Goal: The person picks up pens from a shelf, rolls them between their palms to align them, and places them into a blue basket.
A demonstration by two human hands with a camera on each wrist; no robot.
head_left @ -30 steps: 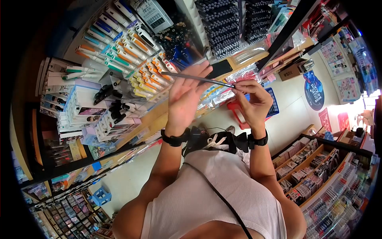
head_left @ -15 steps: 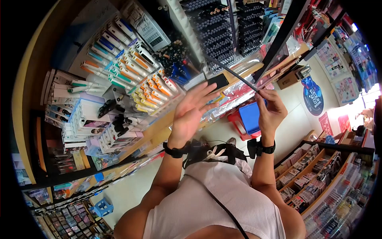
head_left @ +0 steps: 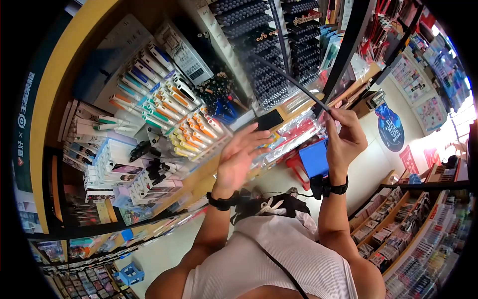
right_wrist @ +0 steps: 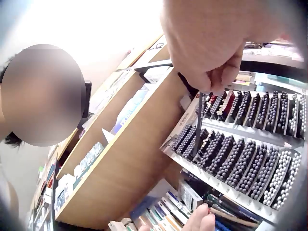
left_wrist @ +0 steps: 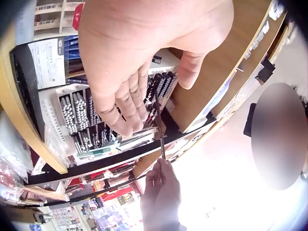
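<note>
My right hand [head_left: 344, 142] pinches one end of a slim dark pencil [head_left: 294, 82] between thumb and fingers. The pencil slants away from me, and its far end overlaps the rack of dark pencils [head_left: 239, 22] in the head view. In the right wrist view the pencil [right_wrist: 198, 125] hangs down from the fingertips in front of the rack's rows. My left hand [head_left: 239, 162] is held in the air with fingers loosely extended and nothing in it. It stands to the left of the pencil, near the shelf's front edge.
Left of the rack, white pens [head_left: 164, 109] with coloured clips stand in a clear holder. A black upright post [head_left: 348, 50] rises beyond my right hand. Below are a blue item [head_left: 314, 159] and a red stool [head_left: 296, 172]. Boxed goods [head_left: 383, 224] fill shelves at right.
My right hand has moved right, drawing the pencil off my left palm, where it overlapped the fingers earlier. The pencil's far end now points up toward the rack. My left hand stays extended.
</note>
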